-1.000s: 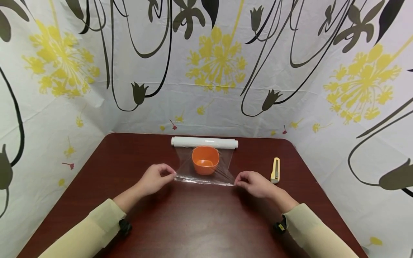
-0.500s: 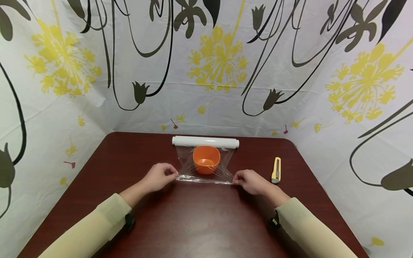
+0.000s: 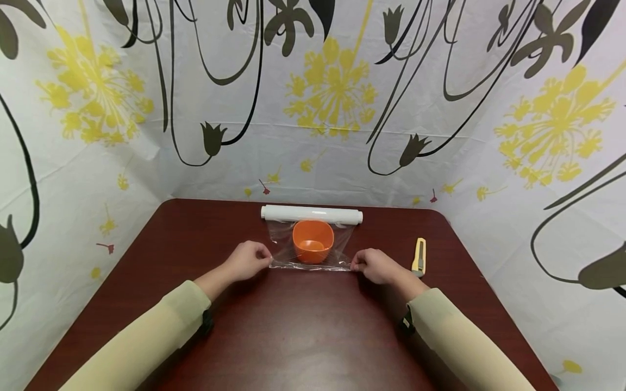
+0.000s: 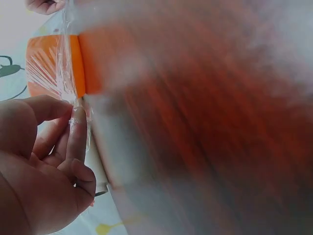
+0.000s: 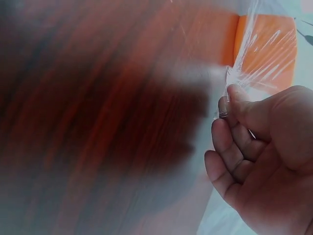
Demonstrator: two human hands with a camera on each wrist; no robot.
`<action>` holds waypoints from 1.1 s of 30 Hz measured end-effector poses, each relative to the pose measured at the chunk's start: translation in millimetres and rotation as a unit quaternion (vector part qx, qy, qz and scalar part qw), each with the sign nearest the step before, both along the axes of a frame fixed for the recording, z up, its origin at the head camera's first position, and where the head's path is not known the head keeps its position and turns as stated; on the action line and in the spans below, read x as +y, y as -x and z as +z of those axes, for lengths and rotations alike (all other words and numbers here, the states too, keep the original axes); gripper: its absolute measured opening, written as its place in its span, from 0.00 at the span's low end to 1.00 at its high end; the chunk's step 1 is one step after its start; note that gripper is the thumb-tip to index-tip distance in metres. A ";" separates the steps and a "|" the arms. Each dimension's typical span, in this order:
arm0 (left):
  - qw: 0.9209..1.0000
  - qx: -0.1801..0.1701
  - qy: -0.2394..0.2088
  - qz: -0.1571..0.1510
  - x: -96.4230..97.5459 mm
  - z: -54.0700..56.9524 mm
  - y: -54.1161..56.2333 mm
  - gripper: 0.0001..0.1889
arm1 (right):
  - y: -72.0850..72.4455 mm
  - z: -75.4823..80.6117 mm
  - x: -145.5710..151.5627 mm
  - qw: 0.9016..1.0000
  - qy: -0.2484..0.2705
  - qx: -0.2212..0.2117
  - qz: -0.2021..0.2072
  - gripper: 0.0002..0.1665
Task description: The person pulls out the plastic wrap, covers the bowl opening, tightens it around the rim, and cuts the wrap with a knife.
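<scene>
A sheet of clear plastic wrap (image 3: 283, 255) runs from the white roll (image 3: 312, 214) at the back of the table toward me, across an orange bowl (image 3: 313, 241). My left hand (image 3: 246, 260) pinches the sheet's near left corner between thumb and fingertips. At the near right corner my right hand (image 3: 375, 266) pinches it the same way. Both wrist views show the wrap bunched at the fingertips, with the orange bowl (image 4: 51, 66) just beyond. Creases fan over the bowl (image 5: 269, 49) in the right wrist view.
A yellow box cutter (image 3: 419, 255) lies to the right, close behind my right wrist. The dark red wooden table (image 3: 308, 331) extends in front. A white patterned cloth (image 3: 318, 174) hangs behind the table and along both sides.
Both hands have moved away from me toward the bowl, slightly closer together, bringing the near edge of the plastic wrap back with them. The bowl, roll and cutter stay put.
</scene>
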State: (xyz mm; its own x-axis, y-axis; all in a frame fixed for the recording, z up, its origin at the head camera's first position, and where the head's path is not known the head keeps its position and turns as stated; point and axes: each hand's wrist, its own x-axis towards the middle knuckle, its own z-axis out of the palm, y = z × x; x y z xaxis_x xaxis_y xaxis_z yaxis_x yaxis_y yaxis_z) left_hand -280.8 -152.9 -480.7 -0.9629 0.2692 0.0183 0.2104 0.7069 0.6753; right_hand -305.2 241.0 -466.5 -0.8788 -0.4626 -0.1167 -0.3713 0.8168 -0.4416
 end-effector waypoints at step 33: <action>0.978 -0.022 -0.143 0.152 38.8 -3.4 40.8 0.12 | 47.7 -10.9 -40.4 0.976 0.162 -0.034 -0.138 0.21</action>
